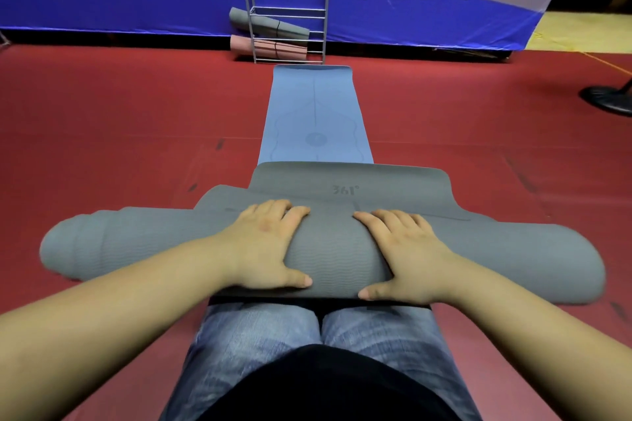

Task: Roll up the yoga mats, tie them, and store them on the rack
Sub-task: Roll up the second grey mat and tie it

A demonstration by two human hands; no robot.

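Note:
A grey yoga mat [335, 249] lies across in front of my knees, most of it wound into a thick roll with a short flat tail marked "361°" beyond it. My left hand [270, 243] and my right hand [407, 249] lie on top of the roll's middle, fingers forward, thumbs on the near side. A blue mat [314, 113] lies flat beyond, reaching to a metal rack [289, 14]. On the rack rest a rolled grey mat [266, 24] and a rolled pink mat [266, 46].
Red floor [119, 130] spreads on both sides. A blue banner wall [410, 20] stands behind the rack. A dark round stand base [607, 99] sits at the far right. My knees in jeans [307, 328] are right behind the roll.

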